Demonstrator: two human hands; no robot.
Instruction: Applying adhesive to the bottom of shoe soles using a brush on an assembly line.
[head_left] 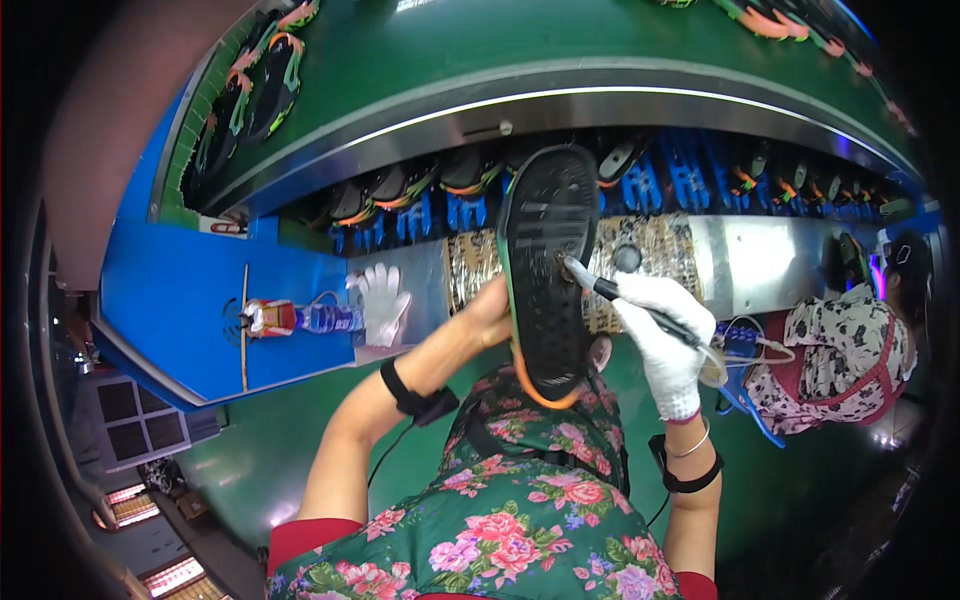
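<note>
A black shoe sole (545,300) with orange and green edging is held up lengthwise in front of me, its broad face toward me. My bare left hand (490,308) grips its left edge, with most of the fingers hidden behind it. Closed in my white-gloved right hand (665,325) is a brush (604,288) with a black handle and a pale, tapered end. The brush tip touches the sole's face right of its middle. A thin pale tube runs close to this hand; I cannot tell whether it joins the brush.
Behind the sole runs a ledge with patterned covering (650,240); a round dark object (627,258) sits on it. Blue racks (640,185) hold shoe parts under a green conveyor (600,40). A white glove (382,300) and bottle (328,318) lie left. A co-worker (840,350) sits right.
</note>
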